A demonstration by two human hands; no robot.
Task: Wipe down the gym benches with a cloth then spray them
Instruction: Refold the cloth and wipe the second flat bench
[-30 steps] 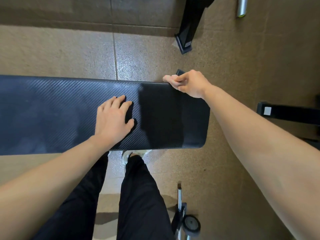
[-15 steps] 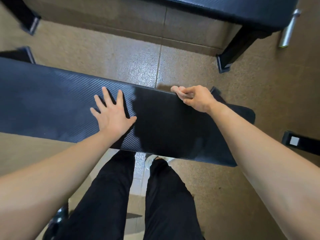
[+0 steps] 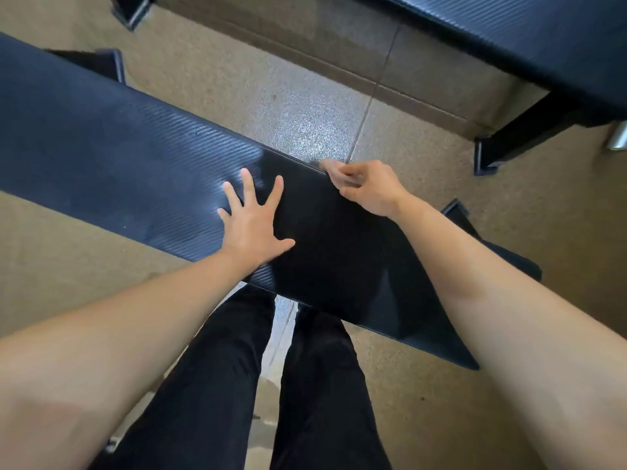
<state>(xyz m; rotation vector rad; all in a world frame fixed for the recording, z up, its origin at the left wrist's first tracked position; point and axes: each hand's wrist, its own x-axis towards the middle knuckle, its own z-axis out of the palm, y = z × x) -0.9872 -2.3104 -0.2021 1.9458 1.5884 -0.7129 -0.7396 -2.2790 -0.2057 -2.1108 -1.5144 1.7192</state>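
A long black gym bench pad (image 3: pixel 101 157) with a woven pattern runs from the upper left to the lower right. Over its right end lies a darker, smooth sheet that looks like a black cloth (image 3: pixel 339 252). My left hand (image 3: pixel 252 225) presses flat with fingers spread, fingertips on the bare pad and thumb at the cloth's left border. My right hand (image 3: pixel 366 188) is curled at the pad's far edge and pinches the cloth's far edge there; its fingertips are blurred. No spray bottle is in view.
A second black bench (image 3: pixel 543 39) crosses the top right, with its black leg and foot (image 3: pixel 488 157) and a silver cylinder (image 3: pixel 619 137) on the speckled tan floor. A black frame foot (image 3: pixel 132 8) sits at the top left. My legs (image 3: pixel 237 368) stand against the near side.
The view has tilted and lifted, bringing the second bench into sight. My left hand's fingers have spread wide on the pad. My right hand stays pinched at the far edge.
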